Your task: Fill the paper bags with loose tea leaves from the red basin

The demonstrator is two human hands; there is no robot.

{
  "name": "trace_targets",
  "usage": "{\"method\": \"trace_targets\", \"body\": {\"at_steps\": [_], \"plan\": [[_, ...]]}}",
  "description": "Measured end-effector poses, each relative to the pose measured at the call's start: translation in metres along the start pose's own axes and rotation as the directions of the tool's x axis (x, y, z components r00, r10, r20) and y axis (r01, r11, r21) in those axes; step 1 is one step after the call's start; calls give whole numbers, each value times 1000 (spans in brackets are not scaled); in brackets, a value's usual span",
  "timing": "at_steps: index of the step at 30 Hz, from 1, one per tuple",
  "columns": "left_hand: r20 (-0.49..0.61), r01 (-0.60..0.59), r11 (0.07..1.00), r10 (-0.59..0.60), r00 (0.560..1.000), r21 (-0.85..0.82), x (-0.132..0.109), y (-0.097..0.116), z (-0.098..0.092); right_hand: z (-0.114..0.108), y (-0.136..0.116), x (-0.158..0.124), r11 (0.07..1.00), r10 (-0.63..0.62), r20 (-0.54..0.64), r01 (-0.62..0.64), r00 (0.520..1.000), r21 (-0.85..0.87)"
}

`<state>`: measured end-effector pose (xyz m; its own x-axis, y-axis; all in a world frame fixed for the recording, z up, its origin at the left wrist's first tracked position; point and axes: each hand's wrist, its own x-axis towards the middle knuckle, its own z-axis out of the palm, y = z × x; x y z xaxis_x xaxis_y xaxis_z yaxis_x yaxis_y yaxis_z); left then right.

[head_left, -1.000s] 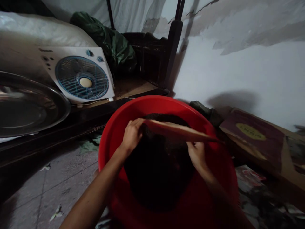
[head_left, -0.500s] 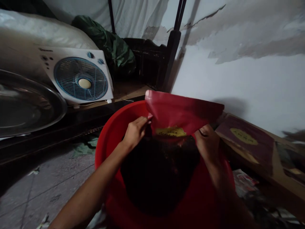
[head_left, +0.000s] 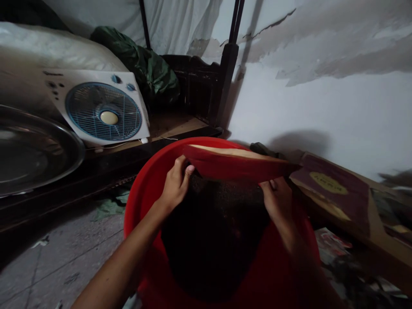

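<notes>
A big red basin (head_left: pixel 144 189) stands on the floor in front of me, with a dark heap of loose material (head_left: pixel 212 231) inside it. Over the basin I hold a red packet (head_left: pixel 238 165) stretched between both hands, lying nearly flat with its pale inner side showing on top. My left hand (head_left: pixel 175 184) pinches the packet's left end. My right hand (head_left: pixel 278 199) grips its right part from below, fingers curled.
A white box fan (head_left: pixel 103 109) leans on a low wooden platform at the left, beside a large metal tray (head_left: pixel 35 150). A dark bedpost (head_left: pixel 227 73) rises at the back. Flat maroon boxes (head_left: pixel 331 189) and paper litter lie to the right by the wall.
One second ago the packet lay flat over the basin. Half a second ago it was tipped up with its red face and yellow label showing. Now it has dropped back nearly flat.
</notes>
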<state>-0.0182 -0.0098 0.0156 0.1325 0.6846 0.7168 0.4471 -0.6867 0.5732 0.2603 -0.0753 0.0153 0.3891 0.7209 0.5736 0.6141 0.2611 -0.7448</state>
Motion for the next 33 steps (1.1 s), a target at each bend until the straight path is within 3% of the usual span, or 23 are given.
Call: {"method": "trace_targets", "body": {"at_steps": [2, 4, 6, 8, 10, 12, 14, 17, 20, 24, 26, 29, 33], "plan": [[-71, -62, 998, 62, 996, 11, 3, 0, -5, -1, -1, -2, 999, 19, 1, -19, 1000, -49], [-40, -152, 988, 151, 988, -14, 7, -1, -9, -2, -4, -2, 997, 23, -1, -23, 1000, -79], [136, -237, 969, 244, 960, -70, 7, -1, -11, -3, -9, -2, 997, -27, -8, 26, 1000, -77], [320, -294, 953, 303, 898, -77, 3, 1, -9, -2, -14, -4, 990, -125, 30, 127, 992, -67], [369, -325, 945, 310, 876, -22, 0, 5, -6, 0, -16, -7, 974, -215, 137, 223, 967, -44], [313, -311, 950, 290, 905, 21, -3, 9, -4, 5, -12, -14, 969, -240, 251, 246, 938, 10], [276, -297, 954, 276, 920, 34, -3, 13, -5, 10, -4, -21, 981, -194, 276, 181, 941, 71], [298, -288, 957, 268, 916, 27, -2, 15, -9, 18, 12, -28, 994, -35, 117, 23, 993, 109], [315, -239, 971, 224, 922, 9, -1, 13, -11, 21, 21, -27, 972, 106, 44, -113, 993, 205], [388, -231, 973, 204, 899, 23, -1, 8, -12, 18, 11, -22, 888, 121, 265, -224, 956, 402], [439, -219, 976, 201, 876, -9, 0, 7, -13, 14, 1, -20, 882, 67, 329, -210, 942, 422], [483, -159, 983, 184, 856, -93, 2, 8, -12, 8, -14, -19, 925, 5, 322, -126, 947, 358], [525, -24, 999, 7, 851, 26, -1, 14, -4, 9, -25, -23, 968, 0, 302, -76, 953, 240]]}}
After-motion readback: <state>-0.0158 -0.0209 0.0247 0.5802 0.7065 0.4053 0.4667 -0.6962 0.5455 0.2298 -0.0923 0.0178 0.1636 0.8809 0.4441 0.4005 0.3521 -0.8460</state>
